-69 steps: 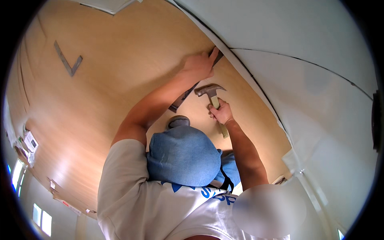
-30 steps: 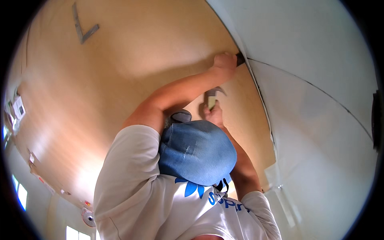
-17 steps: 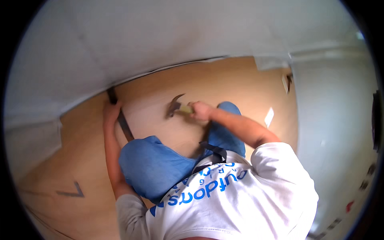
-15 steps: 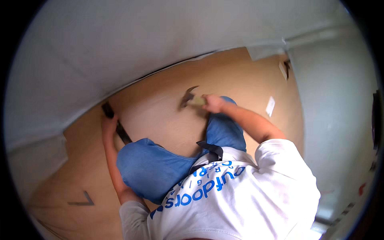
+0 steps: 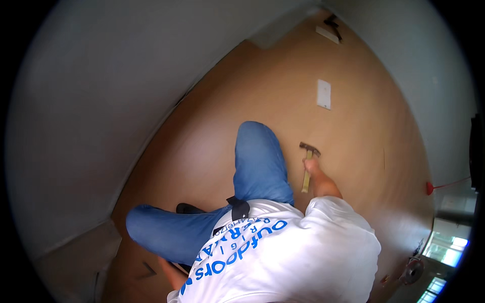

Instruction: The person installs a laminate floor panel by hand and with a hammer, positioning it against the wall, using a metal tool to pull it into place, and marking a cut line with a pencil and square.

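My right hand (image 5: 312,164) is wrapped round the handle of a claw hammer (image 5: 306,181), just right of my right knee. The hammer's dark metal head (image 5: 309,148) points away from me, above the brown floor (image 5: 364,151). Of my left arm (image 5: 174,275) only a piece of the forearm shows at the lower edge, beside my bent left leg. That leg hides the left hand, so its fingers and anything in them cannot be seen.
Ahead on the floor lies a white rectangular plate (image 5: 324,94). Farther off, another white piece (image 5: 327,34) lies by a dark tool-like object (image 5: 333,24). Pale walls rise at left and right. A dark angled piece (image 5: 147,271) lies lower left; a red object (image 5: 429,188) is at right.
The view has swung to the right. My right hand has carried the hammer from between my knees to outside my right leg. My left hand and its black bar have gone out of sight.
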`<act>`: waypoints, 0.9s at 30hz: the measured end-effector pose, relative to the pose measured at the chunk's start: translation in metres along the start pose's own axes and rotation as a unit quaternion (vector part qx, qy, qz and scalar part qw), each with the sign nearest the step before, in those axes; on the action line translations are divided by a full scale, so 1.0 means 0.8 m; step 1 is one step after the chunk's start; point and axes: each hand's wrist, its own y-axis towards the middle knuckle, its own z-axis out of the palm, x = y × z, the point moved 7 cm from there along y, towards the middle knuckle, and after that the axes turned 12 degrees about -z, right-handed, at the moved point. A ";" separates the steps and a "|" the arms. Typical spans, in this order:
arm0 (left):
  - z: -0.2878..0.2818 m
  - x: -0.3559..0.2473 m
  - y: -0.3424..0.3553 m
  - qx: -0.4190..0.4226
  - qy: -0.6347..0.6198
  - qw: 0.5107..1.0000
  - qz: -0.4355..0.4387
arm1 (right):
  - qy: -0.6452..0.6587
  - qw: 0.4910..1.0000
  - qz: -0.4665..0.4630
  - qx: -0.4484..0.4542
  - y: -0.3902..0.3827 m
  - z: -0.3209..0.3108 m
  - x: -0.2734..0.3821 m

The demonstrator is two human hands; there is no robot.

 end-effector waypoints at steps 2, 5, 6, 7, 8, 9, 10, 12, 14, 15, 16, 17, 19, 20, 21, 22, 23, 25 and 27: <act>0.025 -0.030 0.012 0.006 0.018 1.000 0.022 | 0.118 0.992 0.034 0.026 -0.025 0.045 -0.043; 0.013 -0.108 0.006 0.005 0.073 0.994 0.075 | 0.162 0.983 0.063 0.065 -0.074 0.104 -0.070; 0.004 -0.150 -0.002 0.004 0.100 0.990 0.099 | 0.162 0.980 0.077 0.089 -0.101 0.130 -0.076; -0.002 -0.196 -0.012 0.000 0.127 0.984 0.125 | 0.106 0.988 0.048 0.101 -0.118 0.143 -0.068; -0.002 -0.248 -0.027 0.001 0.151 0.976 0.155 | 0.051 0.993 0.013 0.107 -0.122 0.144 -0.048; -0.010 -0.271 -0.050 -0.004 0.179 0.971 0.161 | -0.009 0.991 -0.024 0.128 -0.138 0.138 -0.036; -0.016 -0.304 -0.079 -0.011 0.201 0.965 0.171 | -0.019 0.988 -0.038 0.148 -0.149 0.125 -0.022; -0.031 -0.363 -0.146 -0.022 0.243 0.951 0.188 | -0.039 0.977 -0.077 0.196 -0.170 0.091 0.008; 0.000 -0.417 -0.187 -0.010 0.279 0.935 0.218 | -0.027 0.984 -0.039 0.169 -0.185 0.056 -0.004; -0.010 -0.437 -0.206 -0.019 0.300 0.928 0.219 | -0.018 0.983 -0.032 0.179 -0.208 0.056 0.017; -0.017 -0.446 -0.216 -0.026 0.316 0.923 0.216 | 0.018 0.985 -0.049 0.167 -0.232 0.052 0.033; 0.000 -0.469 -0.224 -0.020 0.329 0.917 0.226 | 0.014 0.984 -0.051 0.172 -0.238 0.046 0.031; 0.069 -0.546 -0.241 0.006 0.345 0.899 0.272 | 0.009 0.987 -0.045 0.151 -0.205 0.024 0.016; 0.093 -0.570 -0.240 0.015 0.350 0.893 0.281 | 0.001 0.988 -0.040 0.148 -0.201 0.022 0.016; 0.108 -0.582 -0.233 0.021 0.355 0.890 0.285 | -0.010 0.988 -0.038 0.149 -0.200 0.018 0.019; 0.117 -0.585 -0.220 0.029 0.369 0.887 0.276 | -0.022 0.986 -0.030 0.160 -0.221 0.020 0.019; 0.135 -0.602 -0.215 0.039 0.375 0.883 0.281 | -0.038 0.988 -0.032 0.144 -0.217 0.011 0.014; 0.185 -0.638 -0.208 0.076 0.388 0.870 0.293 | -0.072 0.992 -0.025 0.102 -0.208 -0.023 -0.006; 0.216 -0.672 -0.195 0.094 0.400 0.865 0.288 | -0.096 0.994 -0.028 0.039 -0.191 -0.084 0.012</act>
